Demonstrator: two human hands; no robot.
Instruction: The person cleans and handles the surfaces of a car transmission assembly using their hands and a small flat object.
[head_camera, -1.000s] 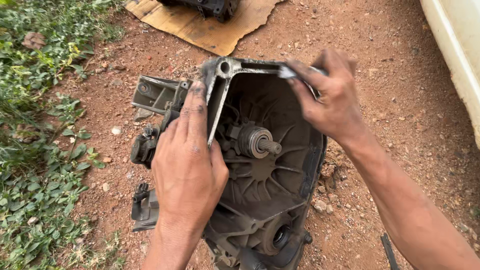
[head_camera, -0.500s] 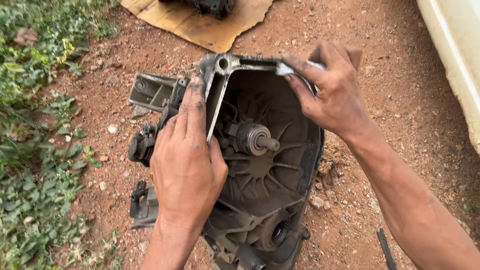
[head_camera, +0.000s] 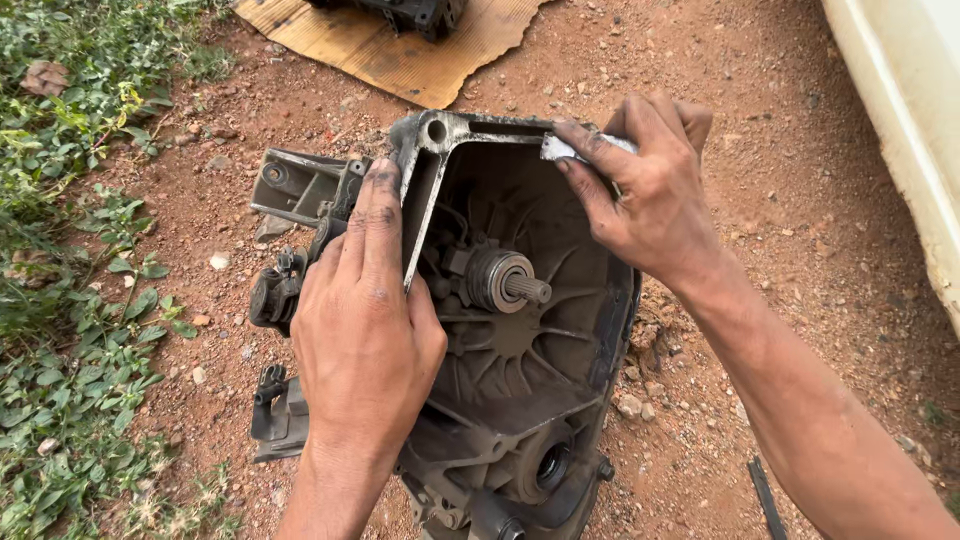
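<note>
Gearbox housing (head_camera: 520, 400), a grimy bell-shaped metal casing with a splined shaft (head_camera: 512, 284) at its centre, lies open side up on red dirt (head_camera: 780, 200). Left hand (head_camera: 365, 330) grips its left rim, fingers flat outside, thumb inside. Right hand (head_camera: 650, 195) presses a small grey pad (head_camera: 560, 148) against the top rim, pinched under the fingertips. Cardboard (head_camera: 400, 55) lies beyond, grass (head_camera: 70, 200) at left.
</note>
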